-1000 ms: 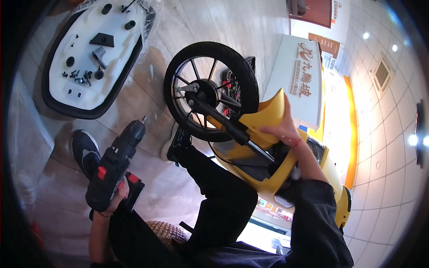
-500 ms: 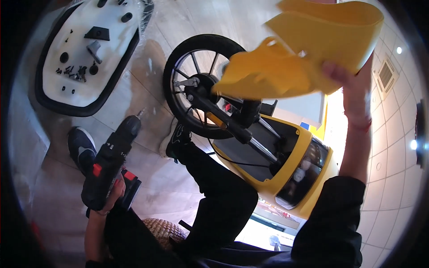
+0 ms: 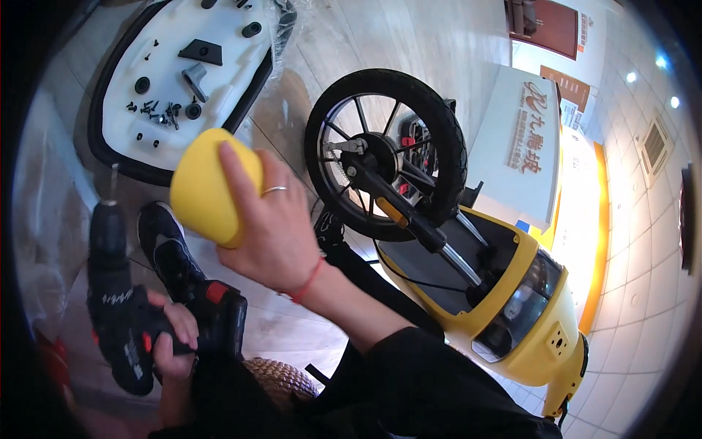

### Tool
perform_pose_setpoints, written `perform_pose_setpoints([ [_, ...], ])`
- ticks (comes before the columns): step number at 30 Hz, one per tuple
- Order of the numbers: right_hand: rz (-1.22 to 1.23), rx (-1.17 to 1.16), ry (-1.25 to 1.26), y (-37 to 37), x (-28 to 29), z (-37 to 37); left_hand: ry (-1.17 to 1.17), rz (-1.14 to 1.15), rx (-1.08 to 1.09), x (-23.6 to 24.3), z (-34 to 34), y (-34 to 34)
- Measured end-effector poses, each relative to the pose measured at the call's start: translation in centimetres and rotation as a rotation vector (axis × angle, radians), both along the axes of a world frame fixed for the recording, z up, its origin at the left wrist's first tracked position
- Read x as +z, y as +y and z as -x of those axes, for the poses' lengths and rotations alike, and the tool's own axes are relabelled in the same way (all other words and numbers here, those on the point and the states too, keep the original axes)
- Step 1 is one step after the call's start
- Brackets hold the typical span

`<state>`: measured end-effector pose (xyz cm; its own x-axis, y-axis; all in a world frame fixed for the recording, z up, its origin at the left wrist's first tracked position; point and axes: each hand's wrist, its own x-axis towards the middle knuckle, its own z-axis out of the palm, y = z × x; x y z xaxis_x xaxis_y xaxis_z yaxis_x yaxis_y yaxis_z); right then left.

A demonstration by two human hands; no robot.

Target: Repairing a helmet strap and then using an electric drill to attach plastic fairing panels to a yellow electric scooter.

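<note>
My right hand [image 3: 281, 230] grips a yellow plastic fender [image 3: 201, 186], fingers over its curved outer face; from here it is foreshortened to a rounded cup shape. It is held left of the wheel, above the floor. In my left hand [image 3: 175, 336] is a black cordless drill [image 3: 117, 307] with red accents, fingers around its handle. The drill's bit points away toward the upper left, touching nothing visible. To the right stands the bare front wheel [image 3: 340, 121], black tyre and spokes, on the fork [image 3: 417, 223] of a yellow scooter [image 3: 526, 314].
A white shell with a black rim [image 3: 110, 139] lies at the upper left, bearing several screws [image 3: 164, 113], black round caps [image 3: 142, 85], a dark bracket [image 3: 201, 51] and a grey part [image 3: 195, 80]. Behind the wheel lies a red-and-black parts case [image 3: 417, 150]. A woven stool [image 3: 281, 377] is beneath me.
My right hand has carried the yellow fender from the upper right across to the left, turning it. My left hand has lowered the drill leftward, its bit swinging further left. The view has shifted.
</note>
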<state>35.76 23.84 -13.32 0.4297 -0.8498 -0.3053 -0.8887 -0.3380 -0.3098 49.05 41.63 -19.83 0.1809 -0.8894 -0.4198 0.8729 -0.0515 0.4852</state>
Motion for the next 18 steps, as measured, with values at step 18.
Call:
perform_pose_setpoints([
  [18,0.055,0.26,-0.497,4.3,-5.1,-8.6,0.112,0.605,-0.253,6.3,-3.7,-2.8],
])
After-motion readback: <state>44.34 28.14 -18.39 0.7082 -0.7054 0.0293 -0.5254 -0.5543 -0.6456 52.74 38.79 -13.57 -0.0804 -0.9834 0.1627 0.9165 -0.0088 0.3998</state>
